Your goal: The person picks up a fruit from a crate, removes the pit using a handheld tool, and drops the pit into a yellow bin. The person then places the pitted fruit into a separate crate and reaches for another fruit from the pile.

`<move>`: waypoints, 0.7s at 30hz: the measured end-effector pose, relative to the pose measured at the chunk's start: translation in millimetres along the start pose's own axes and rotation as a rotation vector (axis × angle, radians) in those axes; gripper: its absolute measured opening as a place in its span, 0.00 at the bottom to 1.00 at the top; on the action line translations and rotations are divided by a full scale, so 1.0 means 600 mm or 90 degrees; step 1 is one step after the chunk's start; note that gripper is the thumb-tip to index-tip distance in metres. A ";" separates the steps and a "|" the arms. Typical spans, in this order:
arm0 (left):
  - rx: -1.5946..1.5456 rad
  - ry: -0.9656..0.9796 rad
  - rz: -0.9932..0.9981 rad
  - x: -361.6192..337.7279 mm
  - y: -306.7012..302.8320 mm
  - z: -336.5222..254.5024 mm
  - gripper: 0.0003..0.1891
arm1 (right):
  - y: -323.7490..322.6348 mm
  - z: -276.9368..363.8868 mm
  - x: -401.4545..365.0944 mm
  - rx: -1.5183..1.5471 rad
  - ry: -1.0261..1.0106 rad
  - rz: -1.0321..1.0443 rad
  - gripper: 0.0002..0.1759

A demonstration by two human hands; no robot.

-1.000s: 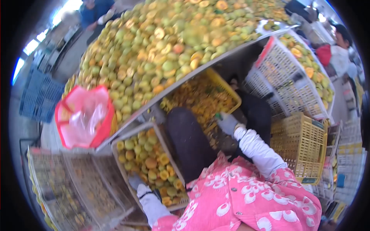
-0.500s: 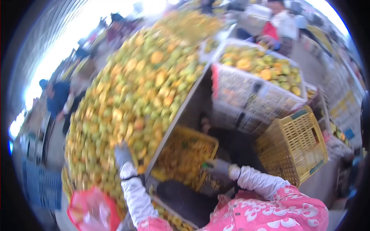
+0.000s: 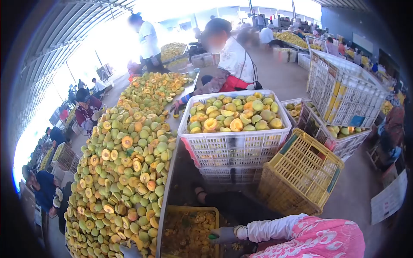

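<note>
Head view shows the right hand (image 3: 224, 235) gripping a green object (image 3: 213, 236), the left hand (image 3: 130, 250), hold unclear, seemingly picking fruit (image 3: 122, 180), which needs pinching.

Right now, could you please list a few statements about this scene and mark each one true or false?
1. The upper white crate beside the fruit pile is full of fruit. True.
2. The left hand is inside that crate. False: it is at the fruit pile.
3. The right hand holds a green object. True.
4. The yellow tub near the right hand is empty. False: it holds cut pieces.
5. The pink sleeve has a white pattern. True.
</note>
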State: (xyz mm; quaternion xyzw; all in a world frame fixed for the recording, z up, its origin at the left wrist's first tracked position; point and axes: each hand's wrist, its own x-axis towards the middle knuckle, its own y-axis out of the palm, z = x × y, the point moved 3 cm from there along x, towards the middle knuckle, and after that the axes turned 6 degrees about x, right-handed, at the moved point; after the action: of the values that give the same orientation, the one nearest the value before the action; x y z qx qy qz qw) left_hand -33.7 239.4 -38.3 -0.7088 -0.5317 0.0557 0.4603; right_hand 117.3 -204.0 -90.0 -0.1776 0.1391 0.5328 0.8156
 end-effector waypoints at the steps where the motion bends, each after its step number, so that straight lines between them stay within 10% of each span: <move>1: -0.239 0.004 0.040 -0.044 -0.047 -0.106 0.35 | 0.005 0.000 0.002 -0.039 -0.027 -0.016 0.23; 2: -0.447 -0.006 0.082 -0.089 -0.093 -0.213 0.35 | 0.008 0.016 -0.005 -0.077 -0.053 -0.033 0.23; 3: -0.594 -0.189 0.117 -0.056 -0.007 -0.041 0.28 | 0.011 0.027 -0.014 -0.076 -0.054 -0.029 0.23; 4: -0.602 -0.321 0.222 -0.096 -0.043 -0.120 0.23 | 0.004 0.071 -0.043 -0.019 -0.025 0.006 0.24; 6: -0.638 -0.272 0.310 -0.153 -0.040 -0.194 0.17 | -0.005 0.138 -0.086 0.047 0.016 0.070 0.22; 8: -0.628 -0.128 0.336 -0.208 -0.041 -0.263 0.17 | 0.010 0.134 -0.077 0.006 -0.248 -0.033 0.17; 13: -0.640 -0.051 0.439 -0.260 -0.003 -0.365 0.11 | 0.016 0.230 -0.128 0.144 -0.132 -0.056 0.16; 15: -0.703 0.015 0.372 -0.277 -0.013 -0.421 0.09 | 0.012 0.243 -0.147 0.187 -0.086 -0.067 0.18; 16: -0.857 -0.163 0.423 -0.283 -0.010 -0.431 0.13 | 0.009 0.243 -0.146 0.193 -0.089 -0.068 0.18; 18: -0.544 0.215 0.259 -0.288 -0.021 -0.449 0.17 | 0.010 0.229 -0.141 0.189 -0.111 -0.105 0.22; 21: -0.637 0.153 0.259 -0.306 -0.031 -0.468 0.18 | 0.004 0.235 -0.147 0.139 -0.122 -0.130 0.21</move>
State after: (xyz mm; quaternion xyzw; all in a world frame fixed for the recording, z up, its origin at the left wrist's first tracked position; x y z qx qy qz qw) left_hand 34.2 -74.6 59.6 -0.9307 -0.2895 -0.1974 0.1047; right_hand 85.5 -213.6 73.2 -0.0496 0.0986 0.4435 0.8895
